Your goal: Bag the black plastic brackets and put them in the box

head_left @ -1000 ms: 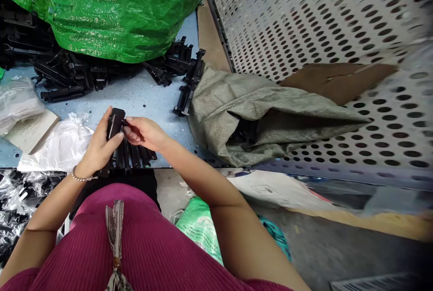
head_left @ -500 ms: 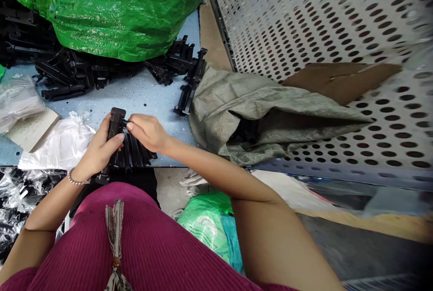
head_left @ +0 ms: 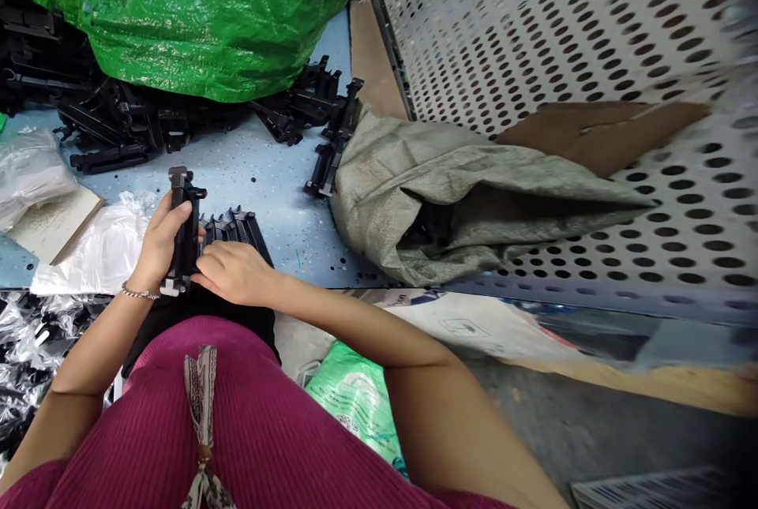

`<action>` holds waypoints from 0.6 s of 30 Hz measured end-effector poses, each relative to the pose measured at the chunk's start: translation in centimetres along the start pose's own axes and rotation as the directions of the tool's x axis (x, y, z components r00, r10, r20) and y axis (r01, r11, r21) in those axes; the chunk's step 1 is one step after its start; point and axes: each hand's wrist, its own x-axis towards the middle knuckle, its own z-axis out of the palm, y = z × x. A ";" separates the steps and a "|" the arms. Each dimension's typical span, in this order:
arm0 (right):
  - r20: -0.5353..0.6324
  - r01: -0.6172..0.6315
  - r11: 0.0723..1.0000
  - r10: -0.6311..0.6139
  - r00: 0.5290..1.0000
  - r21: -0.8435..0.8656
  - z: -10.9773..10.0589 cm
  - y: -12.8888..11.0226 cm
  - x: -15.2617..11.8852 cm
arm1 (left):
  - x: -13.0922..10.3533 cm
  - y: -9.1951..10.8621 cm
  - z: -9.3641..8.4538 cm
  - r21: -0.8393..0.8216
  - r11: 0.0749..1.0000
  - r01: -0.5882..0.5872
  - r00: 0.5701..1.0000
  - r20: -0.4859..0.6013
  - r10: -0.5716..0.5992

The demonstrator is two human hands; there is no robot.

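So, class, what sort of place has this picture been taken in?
Probably a small workshop or packing bench: similar black plastic-looking parts are heaped on the speckled blue worktop, clear plastic bags lie beside them, and a large green sack rests over the heap.

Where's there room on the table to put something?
On the blue table, between the row of black parts and grey sack, and between the left hand and heaped parts. Crowded: under the green bag and around the white plastic.

glossy green plastic sack [head_left: 207,28], speckled blue tabletop [head_left: 284,209]
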 end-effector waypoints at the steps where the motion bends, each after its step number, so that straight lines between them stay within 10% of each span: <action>1: 0.023 -0.021 1.000 0.020 1.000 0.016 0.3 0.0 0.1 | 0.2 -0.3 -0.3 0.011 1.000 -0.025 1.000 -0.013 0.025; 6: -0.052 -0.353 0.936 0.351 0.935 -0.018 -2.4 5.9 0.2 | 1.4 -3.1 -3.1 0.511 0.844 -0.164 0.945 -0.164 0.283; 8: -0.356 -0.741 0.667 0.676 0.645 -0.076 -4.8 10.3 -0.2 | 1.6 -4.4 -3.6 0.764 0.641 -0.069 0.943 -0.160 0.292; 11: -0.445 -0.876 0.480 0.775 0.450 -0.050 -6.9 16.5 -0.9 | 1.2 -6.0 -2.9 0.932 0.359 0.052 0.980 -0.117 0.162; 18: -0.557 -0.673 0.728 0.614 0.559 0.128 -3.6 20.9 -5.0 | 0.7 -8.0 -2.1 0.959 0.248 -0.137 0.936 0.044 0.348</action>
